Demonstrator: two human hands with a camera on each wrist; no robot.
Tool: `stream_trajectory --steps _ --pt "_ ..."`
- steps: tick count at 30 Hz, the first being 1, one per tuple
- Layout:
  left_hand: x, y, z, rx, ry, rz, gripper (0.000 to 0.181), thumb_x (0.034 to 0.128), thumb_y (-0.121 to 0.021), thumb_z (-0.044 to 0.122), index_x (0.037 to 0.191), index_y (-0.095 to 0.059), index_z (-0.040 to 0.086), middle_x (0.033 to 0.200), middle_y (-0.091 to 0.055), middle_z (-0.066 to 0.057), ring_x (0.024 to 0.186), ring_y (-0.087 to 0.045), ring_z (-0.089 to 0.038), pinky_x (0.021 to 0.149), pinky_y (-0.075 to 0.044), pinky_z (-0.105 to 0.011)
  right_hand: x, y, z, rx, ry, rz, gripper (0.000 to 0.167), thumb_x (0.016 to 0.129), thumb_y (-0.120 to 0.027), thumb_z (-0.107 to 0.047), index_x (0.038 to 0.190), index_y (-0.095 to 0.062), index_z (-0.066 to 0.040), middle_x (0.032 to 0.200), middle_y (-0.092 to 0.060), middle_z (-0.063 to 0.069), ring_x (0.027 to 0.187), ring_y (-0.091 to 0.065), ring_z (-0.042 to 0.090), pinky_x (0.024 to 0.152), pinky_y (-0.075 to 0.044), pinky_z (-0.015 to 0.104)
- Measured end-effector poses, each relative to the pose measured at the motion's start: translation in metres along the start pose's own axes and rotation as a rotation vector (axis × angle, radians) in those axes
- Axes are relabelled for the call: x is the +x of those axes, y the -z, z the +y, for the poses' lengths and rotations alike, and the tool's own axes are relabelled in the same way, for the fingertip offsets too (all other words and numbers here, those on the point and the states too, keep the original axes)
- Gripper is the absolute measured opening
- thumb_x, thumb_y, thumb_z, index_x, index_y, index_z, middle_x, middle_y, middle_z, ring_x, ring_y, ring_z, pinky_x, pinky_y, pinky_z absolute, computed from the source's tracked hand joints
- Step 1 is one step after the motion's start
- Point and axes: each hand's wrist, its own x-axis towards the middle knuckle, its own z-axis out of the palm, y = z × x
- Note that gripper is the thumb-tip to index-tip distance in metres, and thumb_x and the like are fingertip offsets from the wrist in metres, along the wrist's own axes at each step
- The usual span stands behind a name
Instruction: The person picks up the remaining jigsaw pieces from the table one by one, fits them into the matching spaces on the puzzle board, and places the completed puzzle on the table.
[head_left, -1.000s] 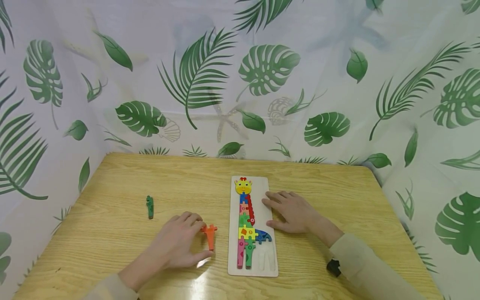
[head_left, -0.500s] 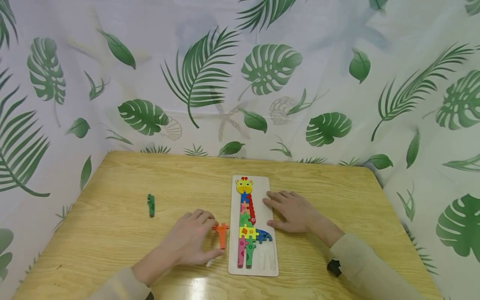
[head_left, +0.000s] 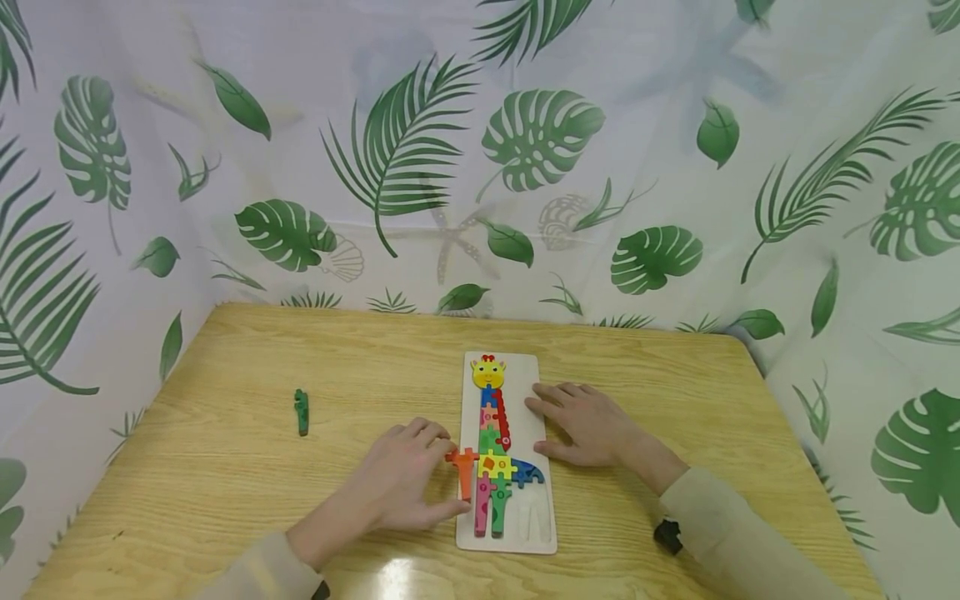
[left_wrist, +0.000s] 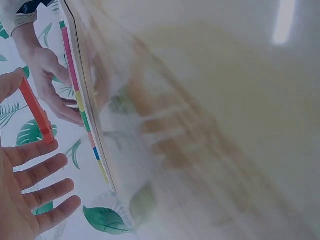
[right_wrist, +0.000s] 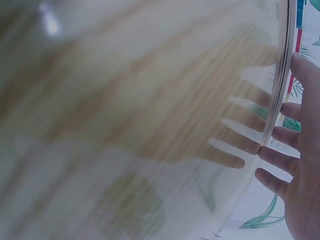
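An orange puzzle piece (head_left: 464, 477) is pinched between the thumb and index finger of my left hand (head_left: 405, 479), over the lower left edge of a wooden giraffe puzzle board (head_left: 521, 375). In the left wrist view the orange piece (left_wrist: 36, 110) spans thumb to fingertip, and the other fingers are spread. My right hand (head_left: 585, 423) rests at the board's right edge with fingers extended; the right wrist view shows its fingertips touching that edge. Fitted in the board are a yellow head (head_left: 488, 372), a red mane (head_left: 503, 419), and several coloured body pieces. A pale leg-shaped recess (head_left: 534, 517) shows at lower right.
A dark green puzzle piece (head_left: 302, 412) lies apart on the left of the wooden table (head_left: 360, 350). A white cloth (head_left: 450, 150) printed with green leaves hangs behind and along the sides of the table.
My left hand has moved right with the orange piece, from bare table to over the board's left edge. The right hand has stayed at the board's right edge.
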Motion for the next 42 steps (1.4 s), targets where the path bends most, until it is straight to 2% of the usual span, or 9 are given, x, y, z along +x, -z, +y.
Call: stream_trajectory --steps 10,18,35,42 --pt "0.008 0.001 0.01 -0.001 -0.03 -0.016 0.077 0.0877 -0.06 0.079 0.133 -0.07 0.017 0.139 -0.067 -0.003 0.13 -0.06 -0.024 0.108 -0.056 -0.047 0.0 0.0 0.0 -0.004 0.005 0.01 0.075 0.1 -0.051 -0.07 0.159 -0.048 -0.023 0.165 -0.048 0.009 0.147 -0.051 0.037 0.121 -0.043 0.061" --pt "0.014 0.001 0.018 -0.023 -0.025 -0.029 0.073 0.0888 -0.058 0.079 0.131 -0.07 0.02 0.138 -0.067 0.0 0.131 -0.059 -0.022 0.109 -0.055 -0.045 0.002 -0.003 0.001 -0.02 -0.006 0.001 0.076 0.1 -0.049 -0.071 0.16 -0.046 -0.025 0.166 -0.047 0.007 0.148 -0.051 0.036 0.122 -0.043 0.059" --pt "0.024 -0.005 0.034 0.031 -0.097 -0.016 0.075 0.0884 -0.057 0.082 0.13 -0.07 0.02 0.137 -0.068 0.0 0.13 -0.06 -0.021 0.106 -0.057 -0.043 0.002 -0.006 0.002 -0.024 -0.008 0.008 0.077 0.1 -0.048 -0.073 0.16 -0.047 -0.025 0.166 -0.047 0.007 0.149 -0.051 0.035 0.122 -0.043 0.059" --pt "0.028 -0.006 0.039 0.013 -0.11 0.011 0.072 0.0882 -0.06 0.08 0.129 -0.07 0.022 0.136 -0.068 0.002 0.129 -0.06 -0.02 0.105 -0.056 -0.041 0.002 -0.006 0.002 -0.029 -0.004 0.012 0.076 0.1 -0.048 -0.073 0.16 -0.047 -0.025 0.166 -0.047 0.006 0.148 -0.051 0.035 0.121 -0.044 0.059"
